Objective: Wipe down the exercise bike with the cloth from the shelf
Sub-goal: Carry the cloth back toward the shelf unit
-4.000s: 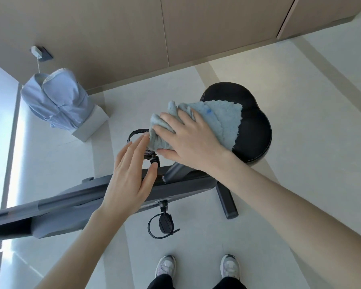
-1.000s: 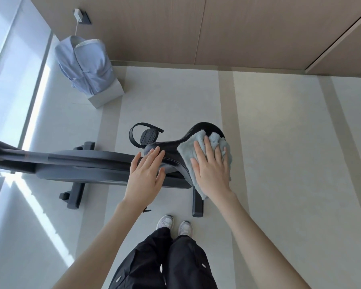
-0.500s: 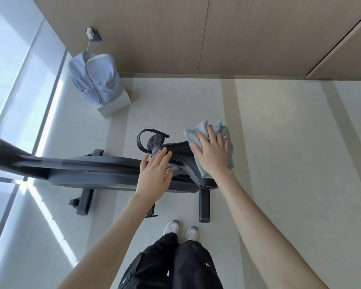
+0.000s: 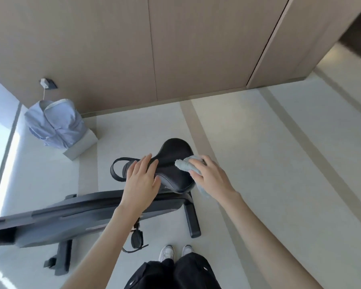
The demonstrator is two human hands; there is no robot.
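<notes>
Head view: looks steeply down on a dark exercise bike (image 4: 71, 215) standing on the pale floor (image 4: 258, 163). Shows the left hand (image 4: 142, 182) laid flat on the front of the black saddle (image 4: 175, 151), fingers (image 4: 146, 163) straight and released, holding nothing. Shows the right hand (image 4: 213, 178) at the saddle's right edge, its fingers (image 4: 196, 162) curled round a bunched light-blue cloth (image 4: 183, 165) and grasping it. Places the cloth's upper end on the saddle top, with a tail hanging below the hand along the saddle's side. Catches the strapped far pedal (image 4: 118, 170) just beyond the left hand and the near pedal (image 4: 137, 238) low on this side (partly hidden by the left forearm). Takes in a blue shirt (image 4: 54, 124) draped over a white box (image 4: 81, 148) by the wood-panelled wall (image 4: 175, 49), and, at the bottom edge, white shoes (image 4: 167, 252) and black trousers (image 4: 175, 274).
</notes>
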